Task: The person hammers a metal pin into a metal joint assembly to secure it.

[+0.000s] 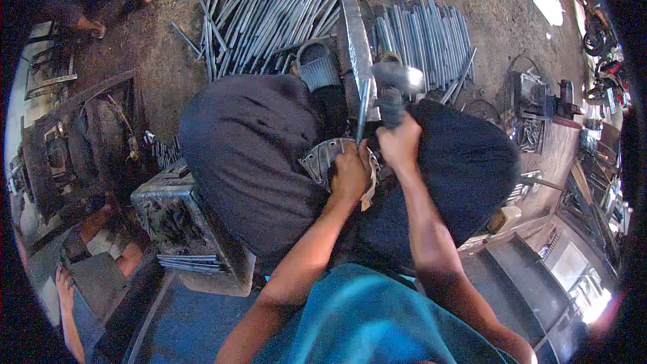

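Note:
My left hand is closed round the lower end of a metal rod, which points away from me. The rod's far end lies against a long shiny metal bar standing between my knees. In my right hand is a hammer, smeared by motion, its head just right of the rod's far end. Beneath and beside my left hand sits a ribbed, rounded metal piece; my fingers hide part of it.
Loose metal rods form a heap at the far left, and a neater pile of rods lies at the far right. A worn metal box stands left of my thigh. Another person's hand shows at lower left.

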Action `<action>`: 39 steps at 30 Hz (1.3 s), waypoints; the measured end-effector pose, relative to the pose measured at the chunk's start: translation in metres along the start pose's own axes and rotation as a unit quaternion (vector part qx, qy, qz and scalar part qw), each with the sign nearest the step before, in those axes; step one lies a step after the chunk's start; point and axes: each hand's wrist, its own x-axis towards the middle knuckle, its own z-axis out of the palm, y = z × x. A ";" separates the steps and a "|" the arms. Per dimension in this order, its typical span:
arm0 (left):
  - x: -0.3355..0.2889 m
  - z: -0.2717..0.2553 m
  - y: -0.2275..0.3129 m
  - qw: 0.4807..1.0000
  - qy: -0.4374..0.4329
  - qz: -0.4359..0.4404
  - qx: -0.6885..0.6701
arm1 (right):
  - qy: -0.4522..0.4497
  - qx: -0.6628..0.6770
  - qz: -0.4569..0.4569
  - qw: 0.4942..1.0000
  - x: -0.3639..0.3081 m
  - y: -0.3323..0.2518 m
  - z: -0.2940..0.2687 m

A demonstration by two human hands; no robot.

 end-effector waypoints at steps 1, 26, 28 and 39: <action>-0.001 0.004 -0.010 1.000 0.001 0.000 0.001 | -0.041 -0.020 0.036 0.998 0.002 -0.033 -0.002; -0.003 0.001 -0.014 1.000 0.007 0.004 0.000 | -0.053 0.013 0.066 0.996 0.007 -0.060 -0.032; -0.006 -0.007 -0.001 0.999 -0.013 -0.027 -0.030 | -0.003 0.128 0.023 0.991 0.005 -0.091 -0.058; 0.001 0.016 -0.004 0.999 0.018 0.004 -0.039 | -0.034 0.027 0.031 0.999 -0.003 -0.028 -0.006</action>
